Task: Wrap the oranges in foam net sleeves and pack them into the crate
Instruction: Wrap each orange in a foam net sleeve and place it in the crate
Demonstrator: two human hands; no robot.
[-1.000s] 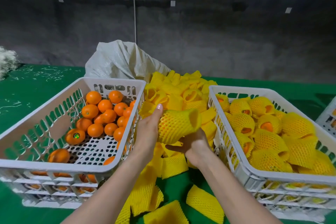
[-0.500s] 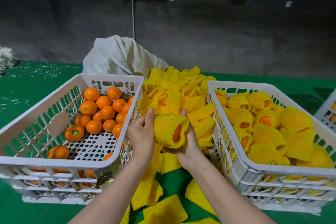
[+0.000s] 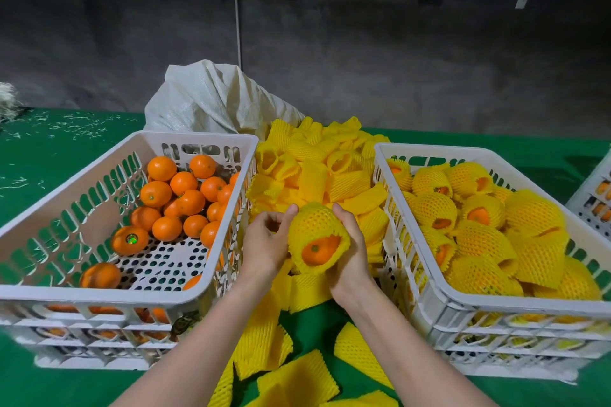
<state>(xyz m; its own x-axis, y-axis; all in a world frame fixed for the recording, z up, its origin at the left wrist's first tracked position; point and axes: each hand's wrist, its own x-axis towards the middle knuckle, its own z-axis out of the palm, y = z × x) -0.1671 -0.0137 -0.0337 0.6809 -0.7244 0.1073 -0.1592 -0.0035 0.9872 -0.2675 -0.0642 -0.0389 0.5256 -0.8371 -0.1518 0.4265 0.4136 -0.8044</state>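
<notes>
The orange (image 3: pixel 320 249) sits inside a yellow foam net sleeve (image 3: pixel 314 228), held above the tabletop (image 3: pixel 49 155) between the two crates, with its bare end facing the camera through the sleeve's open mouth. The right hand (image 3: pixel 351 244) cups the sleeve from the side and beneath, its grip closed around the netted fruit. The left hand (image 3: pixel 266 243) rests against the other side, thumb tip touching the net and the other fingers loosely curled, pinching nothing that can be made out.

The fruit looks firm, round and moderately heavy for its size, so it can roll if set down carelessly; the foam net is light, soft and springy, gives friction, and should stop the peel slipping. The best hold is probably around the widest part, palm under, keeping the open end from tipping down so the orange cannot slide out.

The right crate (image 3: pixel 426 274) is nearly heaped with wrapped fruit, so a free hollow must be chosen. The left crate (image 3: pixel 99 294) holds bare oranges. Loose sleeves (image 3: pixel 330 175) pile up between the crates in front of a white sack (image 3: pixel 211 99). The tabletop is green cloth, and the wall behind is dark and dim
</notes>
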